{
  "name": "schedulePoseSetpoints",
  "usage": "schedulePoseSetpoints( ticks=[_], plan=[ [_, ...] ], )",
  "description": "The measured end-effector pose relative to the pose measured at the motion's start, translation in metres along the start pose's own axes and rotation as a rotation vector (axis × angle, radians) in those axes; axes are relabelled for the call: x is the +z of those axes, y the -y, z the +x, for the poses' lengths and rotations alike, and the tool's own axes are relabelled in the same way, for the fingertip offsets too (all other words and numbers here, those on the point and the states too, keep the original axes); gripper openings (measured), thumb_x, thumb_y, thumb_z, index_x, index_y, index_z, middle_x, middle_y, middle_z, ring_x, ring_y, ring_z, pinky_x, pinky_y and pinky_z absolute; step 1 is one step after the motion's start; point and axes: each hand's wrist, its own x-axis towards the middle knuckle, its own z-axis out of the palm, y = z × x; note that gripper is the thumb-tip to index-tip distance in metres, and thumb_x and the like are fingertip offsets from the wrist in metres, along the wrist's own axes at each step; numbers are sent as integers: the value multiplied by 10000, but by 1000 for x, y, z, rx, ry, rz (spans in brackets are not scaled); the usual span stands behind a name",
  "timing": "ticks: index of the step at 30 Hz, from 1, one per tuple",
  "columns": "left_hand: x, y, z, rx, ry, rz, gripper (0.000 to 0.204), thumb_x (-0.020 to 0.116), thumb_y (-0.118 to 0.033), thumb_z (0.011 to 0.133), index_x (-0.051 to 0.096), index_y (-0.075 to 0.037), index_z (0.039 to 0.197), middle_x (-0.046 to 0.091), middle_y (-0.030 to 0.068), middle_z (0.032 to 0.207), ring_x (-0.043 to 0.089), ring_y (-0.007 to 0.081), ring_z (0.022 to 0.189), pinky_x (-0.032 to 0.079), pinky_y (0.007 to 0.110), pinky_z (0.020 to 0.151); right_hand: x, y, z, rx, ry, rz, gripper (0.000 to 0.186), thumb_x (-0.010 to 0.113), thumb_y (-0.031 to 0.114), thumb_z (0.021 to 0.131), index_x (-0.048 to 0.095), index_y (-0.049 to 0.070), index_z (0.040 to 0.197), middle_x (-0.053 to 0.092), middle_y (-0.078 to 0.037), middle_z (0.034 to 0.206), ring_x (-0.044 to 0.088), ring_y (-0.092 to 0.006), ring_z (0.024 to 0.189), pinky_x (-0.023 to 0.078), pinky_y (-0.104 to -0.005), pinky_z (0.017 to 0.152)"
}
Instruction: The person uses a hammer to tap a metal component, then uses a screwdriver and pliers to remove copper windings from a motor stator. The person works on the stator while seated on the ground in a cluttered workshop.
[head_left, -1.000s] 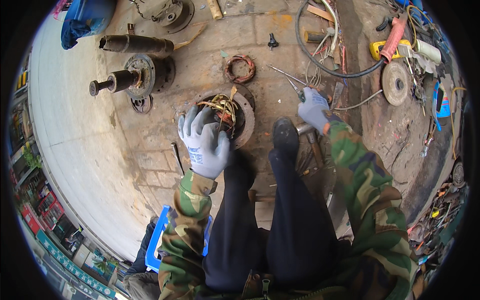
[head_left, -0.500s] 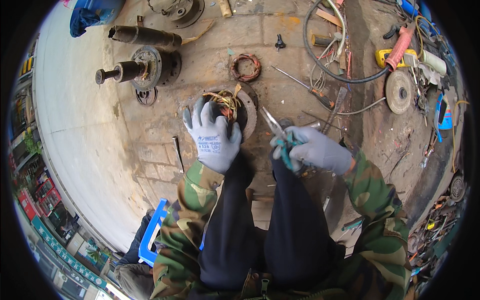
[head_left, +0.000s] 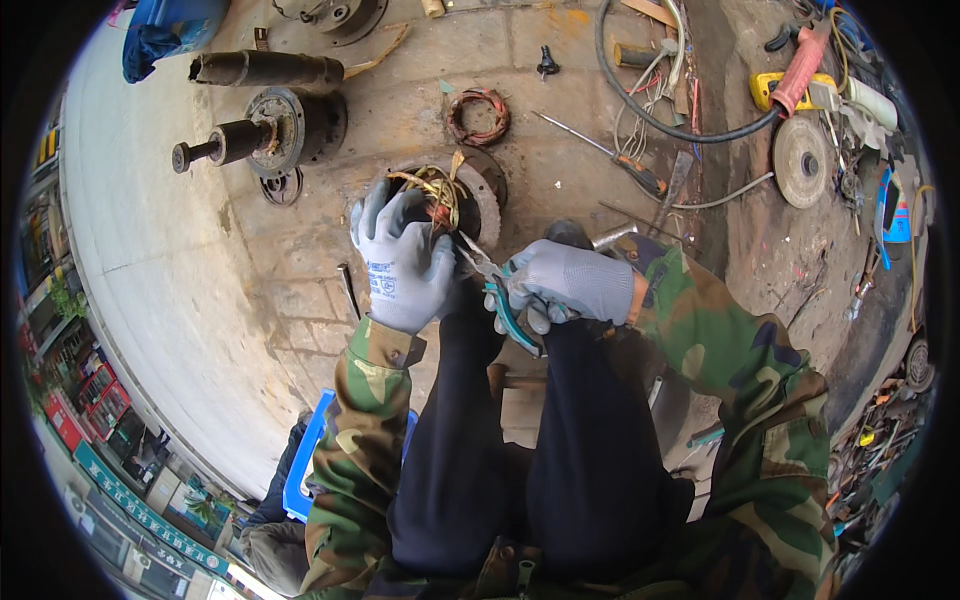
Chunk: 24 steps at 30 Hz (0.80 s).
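My gloved left hand point(head_left: 401, 265) lies over the left side of a metal motor housing point(head_left: 483, 201), fingers curled among its yellowish wires point(head_left: 438, 188) and copper winding; exactly what the fingertips hold is hidden. My gloved right hand point(head_left: 560, 280) is closed on teal-handled pliers point(head_left: 512, 316), whose jaws point up-left at the wires beside my left fingers; whether they touch is unclear. A red-brown wire coil point(head_left: 478, 112) lies beyond the housing, and a screwdriver point(head_left: 645, 175) to its right.
Left are a flanged part with shaft point(head_left: 292, 130), metal tube point(head_left: 268, 68) and blue drum point(head_left: 175, 25). Right are a hose point(head_left: 700, 135), grinding disc point(head_left: 800, 160) and scattered tools. My legs are below the housing; a blue plastic stool point(head_left: 300, 480) is at lower left, beside someone's dark clothing point(head_left: 275, 545).
My right hand has picked up the pliers from beside the screwdriver and brought them leftward, turning their jaws toward the wires in the housing. My left hand stays over the housing.
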Motion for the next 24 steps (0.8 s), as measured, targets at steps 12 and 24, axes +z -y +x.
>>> schedulePoseSetpoints(
  ticks=[12,24],
  plan=[
    [4,4,-1,7,-11,-36,161,744,-162,819,705,-82,953,581,153,1442,371,466,1496,217,677,1231,-8,-17,9,71,38,304,309,611,238,978,771,-26,964,764,-117,842,569,-116,531,381,-241,438],
    [5,7,-5,57,-62,-56,293,725,-192,839,679,-90,1109,573,144,1457,411,452,1459,233,654,1229,13,-24,12,111,144,1183,318,591,139,994,687,-22,1250,742,-212,1236,739,-370,1162,596,-542,1036]
  ],
)
